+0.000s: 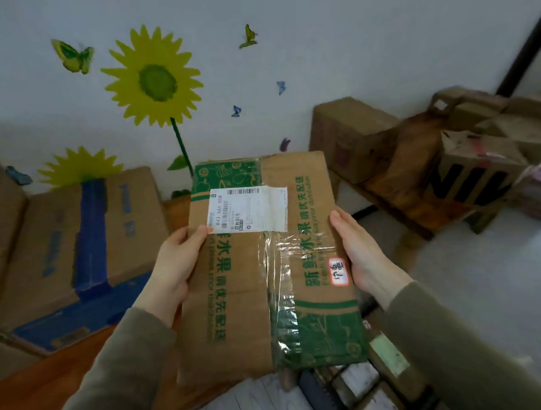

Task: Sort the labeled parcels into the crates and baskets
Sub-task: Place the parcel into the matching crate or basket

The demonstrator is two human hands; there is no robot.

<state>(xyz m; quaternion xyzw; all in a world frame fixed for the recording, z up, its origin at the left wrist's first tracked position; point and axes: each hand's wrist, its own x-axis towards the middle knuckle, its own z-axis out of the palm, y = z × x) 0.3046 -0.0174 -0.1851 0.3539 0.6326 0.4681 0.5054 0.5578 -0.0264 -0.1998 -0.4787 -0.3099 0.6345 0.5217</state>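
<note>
I hold a brown cardboard parcel (251, 284) with green print, clear tape and a white shipping label (249, 209) in front of me, its top face toward the camera. A small red-edged handwritten sticker (339, 271) sits near its right edge. My left hand (175, 263) grips the left edge, thumb over the top face by the label. My right hand (357, 250) grips the right edge, thumb beside the sticker. The parcel hides what lies below it.
A big carton with blue tape (77, 255) lies on the left. More brown boxes (350, 138) and a black-lettered box (477, 175) sit on a low wooden bench (410, 203) at the right. Several small packages (360, 385) lie below the parcel. A wall with sunflower stickers stands behind.
</note>
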